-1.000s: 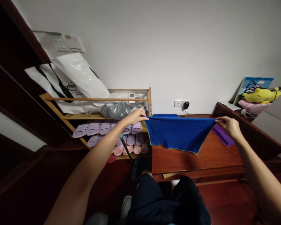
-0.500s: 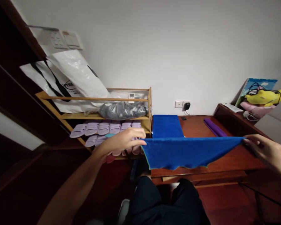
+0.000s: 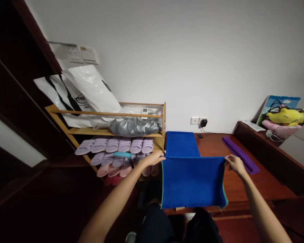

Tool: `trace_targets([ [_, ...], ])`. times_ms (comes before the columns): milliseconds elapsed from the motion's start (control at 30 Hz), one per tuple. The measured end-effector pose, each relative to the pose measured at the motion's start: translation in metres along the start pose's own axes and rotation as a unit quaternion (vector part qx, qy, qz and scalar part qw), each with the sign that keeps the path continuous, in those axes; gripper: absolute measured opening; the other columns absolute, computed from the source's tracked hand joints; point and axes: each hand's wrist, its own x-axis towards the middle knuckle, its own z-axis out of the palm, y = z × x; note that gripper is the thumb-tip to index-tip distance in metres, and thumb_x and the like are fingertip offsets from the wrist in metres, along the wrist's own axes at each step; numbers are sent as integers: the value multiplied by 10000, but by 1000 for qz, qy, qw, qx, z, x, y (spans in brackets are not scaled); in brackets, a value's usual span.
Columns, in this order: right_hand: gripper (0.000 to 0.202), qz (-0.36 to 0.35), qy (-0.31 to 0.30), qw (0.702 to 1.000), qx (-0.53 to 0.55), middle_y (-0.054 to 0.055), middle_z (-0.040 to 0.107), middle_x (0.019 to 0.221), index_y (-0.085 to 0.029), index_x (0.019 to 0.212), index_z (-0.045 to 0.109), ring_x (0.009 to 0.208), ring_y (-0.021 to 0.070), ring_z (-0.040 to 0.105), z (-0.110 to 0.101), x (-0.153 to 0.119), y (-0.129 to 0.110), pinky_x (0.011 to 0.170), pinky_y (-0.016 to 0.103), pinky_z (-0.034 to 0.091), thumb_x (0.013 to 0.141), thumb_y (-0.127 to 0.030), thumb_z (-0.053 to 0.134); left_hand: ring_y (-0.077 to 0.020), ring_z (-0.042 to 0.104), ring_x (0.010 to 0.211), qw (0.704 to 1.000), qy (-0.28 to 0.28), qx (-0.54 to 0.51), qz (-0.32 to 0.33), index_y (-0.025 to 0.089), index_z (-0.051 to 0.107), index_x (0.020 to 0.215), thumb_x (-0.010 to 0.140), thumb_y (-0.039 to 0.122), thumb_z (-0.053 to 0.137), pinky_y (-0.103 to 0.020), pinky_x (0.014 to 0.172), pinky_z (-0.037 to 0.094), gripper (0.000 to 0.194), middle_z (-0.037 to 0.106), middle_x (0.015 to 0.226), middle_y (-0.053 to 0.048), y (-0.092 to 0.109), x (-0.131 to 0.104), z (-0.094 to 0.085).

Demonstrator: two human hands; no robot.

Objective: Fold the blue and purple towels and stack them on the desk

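Observation:
A blue towel (image 3: 194, 184) with a green stitched edge hangs between my hands over the front of the wooden desk (image 3: 258, 187). My left hand (image 3: 154, 158) pinches its upper left corner. At the upper right corner, my right hand (image 3: 235, 164) grips the cloth between thumb and fingers. The towel's lower edge drops past the desk front, its right side showing doubled layers. Just behind it, a folded blue cloth (image 3: 181, 144) lies flat on the desk by the wall. A rolled or folded purple cloth (image 3: 240, 155) rests to the right.
Left of the desk stands a wooden shoe rack (image 3: 106, 113) with several slippers (image 3: 125, 144), a white bag (image 3: 91, 91) and a plastic-wrapped grey bundle (image 3: 135, 126). A black plug (image 3: 204, 123) sits in the wall socket. A yellow plush toy (image 3: 287, 115) lies on the raised right ledge.
My right hand has come inward to the left, narrowing the span between my hands. The towel, earlier stretched with a slanting right side, now hangs as a neater rectangle.

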Motion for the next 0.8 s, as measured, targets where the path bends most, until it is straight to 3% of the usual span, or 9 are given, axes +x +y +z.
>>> trace_targets([
  [167, 314, 48, 30, 998, 2, 79, 708, 754, -172, 819, 542, 635, 164, 676, 72, 30, 22, 536, 264, 519, 852, -447, 393, -174, 603, 893, 990, 16, 54, -128, 142, 605, 980, 901, 358, 516, -371, 808, 482, 246, 632, 993, -53, -17, 40, 59],
  [333, 276, 74, 36, 992, -96, 73, 680, 876, -141, 966, 570, 746, 142, 653, 106, 43, 40, 697, 310, 521, 903, -333, 382, -206, 576, 1007, 976, 31, 107, -188, 156, 569, 1104, 884, 358, 551, -435, 869, 480, 299, 586, 1136, -71, -27, 62, 95],
  [533, 306, 4, 0, 970, -245, 210, 572, 1170, -147, 959, 636, 1129, 306, 526, 123, 60, 31, 898, 464, 405, 815, -224, 377, -243, 499, 1141, 977, 47, 136, -160, 146, 604, 1072, 886, 306, 534, -471, 962, 387, 255, 567, 1204, -95, -32, 68, 110],
  [667, 416, -111, -85, 955, -260, 112, 434, 1412, -178, 1173, 577, 1272, 251, 414, 153, 66, 23, 1027, 421, 314, 839, -256, 341, -260, 376, 1289, 986, 37, 125, -106, 149, 676, 1026, 824, 143, 474, -431, 1038, 282, 285, 482, 1358, -135, -38, 74, 120],
  [800, 480, -164, -151, 944, -244, 79, 427, 1424, -190, 1274, 517, 1314, 200, 375, 182, 62, 31, 1052, 356, 306, 850, -305, 324, -226, 291, 1355, 991, 14, 103, -80, 164, 686, 1038, 770, 173, 469, -395, 1080, 243, 346, 407, 1437, -90, -46, 82, 130],
])
